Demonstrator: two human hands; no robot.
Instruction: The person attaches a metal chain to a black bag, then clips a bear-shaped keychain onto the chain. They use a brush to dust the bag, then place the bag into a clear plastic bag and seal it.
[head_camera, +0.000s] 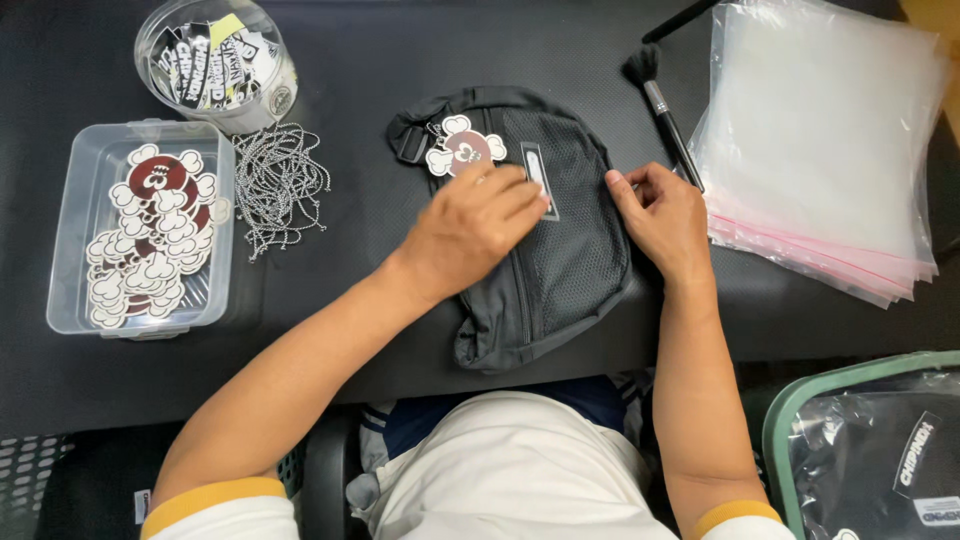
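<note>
A small black mesh-fronted pouch bag (560, 270) lies on the dark table in front of me. A white and maroon cartoon-shaped tag (464, 146) hangs at its upper left corner. My left hand (478, 222) rests flat on the bag's front, fingertips by a small rectangular label (538, 172). At the bag's right edge, my right hand (662, 218) has its fingers curled and pinching the fabric.
A clear plastic tray (80, 200) of matching cartoon tags sits far left. A round clear tub (268, 70) of stickers stands above it, beside a heap of ball chains (278, 185). A black brush (664, 112) and a stack of clear zip bags (820, 150) lie right. A green-rimmed bin (790, 410) is lower right.
</note>
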